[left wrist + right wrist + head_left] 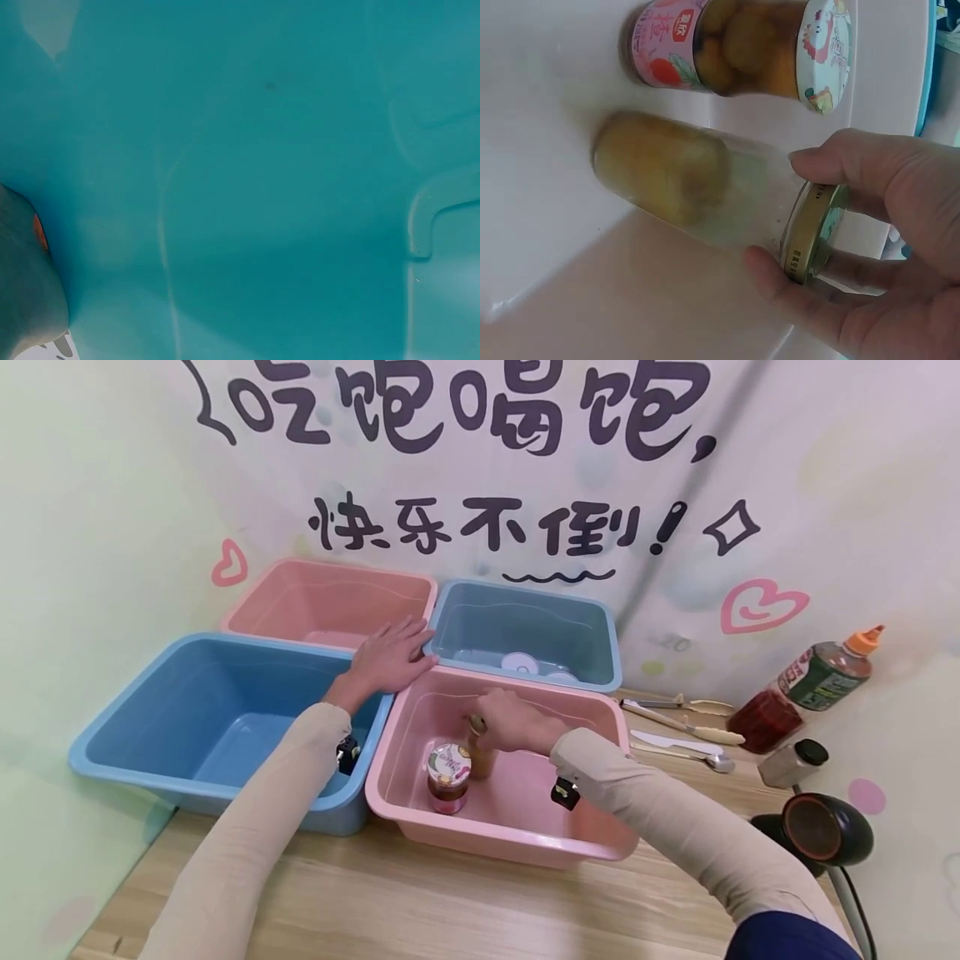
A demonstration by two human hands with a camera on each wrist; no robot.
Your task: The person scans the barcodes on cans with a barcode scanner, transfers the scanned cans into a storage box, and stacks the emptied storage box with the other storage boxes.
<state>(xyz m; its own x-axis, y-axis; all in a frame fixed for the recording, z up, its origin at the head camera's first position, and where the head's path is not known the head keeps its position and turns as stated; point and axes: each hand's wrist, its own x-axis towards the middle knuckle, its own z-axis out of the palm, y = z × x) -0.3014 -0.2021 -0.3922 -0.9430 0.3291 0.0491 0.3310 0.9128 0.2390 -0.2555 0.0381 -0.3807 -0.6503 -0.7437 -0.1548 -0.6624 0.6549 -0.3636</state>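
In the head view, my right hand (513,720) reaches down into the near pink bin (495,841). Its thumb and fingers grip the gold lid (808,232) of a tall glass jar (664,178), as the right wrist view shows. Pale liquid and yellowish chunks sit low in that jar. Beside it stands a shorter jar (448,783) with a pink label, a white patterned lid and round fruit inside. My left hand (392,656) rests, fingers extended, over the rims where the bins meet. The left wrist view mostly looks into the near blue bin (255,187).
Behind are another pink bin (330,578) and a smaller blue bin (611,652) holding white round items (519,663). At right lie tongs (705,732), a white knife (678,742) and a spoon (718,763), near a red sauce bottle (765,720), a black-capped jar (793,765) and a black device (828,828).
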